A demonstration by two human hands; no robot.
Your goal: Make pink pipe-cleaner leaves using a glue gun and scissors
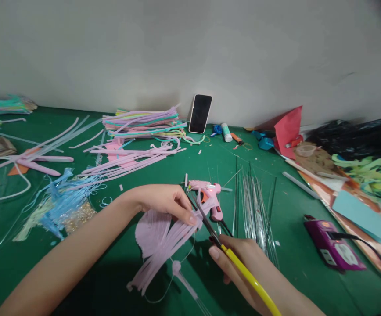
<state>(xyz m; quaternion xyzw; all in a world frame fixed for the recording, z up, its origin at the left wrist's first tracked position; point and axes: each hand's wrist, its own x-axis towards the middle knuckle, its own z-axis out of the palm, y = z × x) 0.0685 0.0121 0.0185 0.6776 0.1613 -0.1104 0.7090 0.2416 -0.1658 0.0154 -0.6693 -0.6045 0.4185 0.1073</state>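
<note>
My left hand [174, 204] pinches a lilac craft piece [164, 250] near its upper right end. That piece is a bundle of thin strips crossing a flat rounded part. In my right hand [243, 254] are scissors [239, 263] with long yellow handles. Their dark blades point up and left, beside the strip ends at my left fingertips; I cannot tell whether they touch. Just behind the blades lies a pink glue gun [206, 188]. Below the craft piece, a small lilac knob [176, 267] with thin strands and a loop of string rests on the table.
Straw-like strips [144, 123] and a phone [200, 114] stand along the wall. Blue tassels [62, 197] and a bag of gold beads [80, 217] lie left. Thin wires [256, 210] lie right of the glue gun, with a purple corded box [333, 245] and black plastic [358, 138] beyond.
</note>
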